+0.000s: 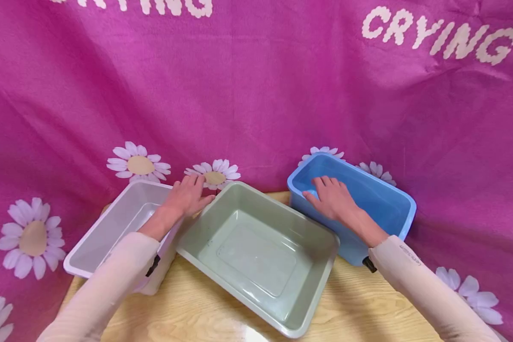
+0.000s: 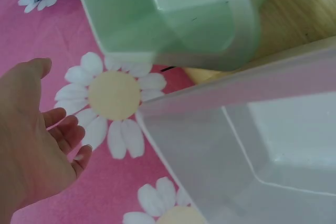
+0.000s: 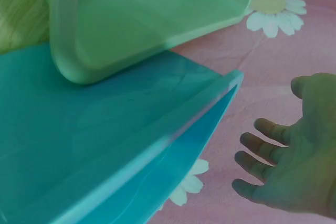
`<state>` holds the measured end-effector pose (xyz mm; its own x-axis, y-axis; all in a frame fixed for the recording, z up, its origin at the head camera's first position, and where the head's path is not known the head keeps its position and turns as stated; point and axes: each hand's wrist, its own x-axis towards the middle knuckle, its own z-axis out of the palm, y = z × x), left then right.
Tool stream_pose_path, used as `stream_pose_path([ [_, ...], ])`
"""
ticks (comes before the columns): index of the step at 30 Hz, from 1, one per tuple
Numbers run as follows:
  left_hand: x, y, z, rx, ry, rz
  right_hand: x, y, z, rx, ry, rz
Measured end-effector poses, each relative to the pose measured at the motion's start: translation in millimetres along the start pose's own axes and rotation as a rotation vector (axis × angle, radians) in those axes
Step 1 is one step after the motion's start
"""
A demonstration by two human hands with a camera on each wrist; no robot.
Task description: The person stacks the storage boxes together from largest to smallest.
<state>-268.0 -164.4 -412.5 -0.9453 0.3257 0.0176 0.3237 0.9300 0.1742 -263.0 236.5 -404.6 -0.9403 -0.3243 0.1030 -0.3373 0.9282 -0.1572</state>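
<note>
From my distant station, I am observing a left hand [image 1: 184, 199] and a right hand [image 1: 334, 198] hanging back upward, well apart. The left fingers are bending loosely and lying close together, with the thumb standing away from them. The right fingers are spreading slightly, small gaps showing between them in the right wrist view, and that thumb is likewise standing apart.

Below the left fingers and toward the wrist, I am seeing a pale grey bin [image 1: 107, 216], its opening facing up. A green bin [image 1: 256, 256] is lying between the two sets of fingers and nearer to the person; its far-left corner is appearing just beside the left thumb from the head, while the left wrist view is showing a gap there. A blue bin [image 1: 367, 190] is standing beneath the right fingers, which are hovering near its rim; from the right wrist I am seeing them apart from it. The green bin's right corner is overlapping the blue bin's side; whether they are touching, I cannot tell.

A wooden table [image 1: 205, 289] is lying lower than all the fingers. Beyond the fingertips, a pink cloth [image 1: 256, 95] is hanging, carrying white daisies [image 1: 32, 237] and, higher up, pale lettering [image 1: 461, 42].
</note>
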Motion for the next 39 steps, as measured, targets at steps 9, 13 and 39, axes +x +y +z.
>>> stream_pose_path([
  [9, 4.0, 1.4, 23.1, 0.019, -0.026, 0.003, -30.7, 0, 5, 0.002, 0.063, -0.022],
  [13, 4.6, 1.9, 30.2, 0.032, -0.027, 0.006, -44.0, 0, 8, 0.007, 0.066, -0.019],
  [39, 9.7, -4.1, 61.3, 0.076, -0.023, -0.007, -120.8, -9, 39, -0.075, 0.085, -0.105],
])
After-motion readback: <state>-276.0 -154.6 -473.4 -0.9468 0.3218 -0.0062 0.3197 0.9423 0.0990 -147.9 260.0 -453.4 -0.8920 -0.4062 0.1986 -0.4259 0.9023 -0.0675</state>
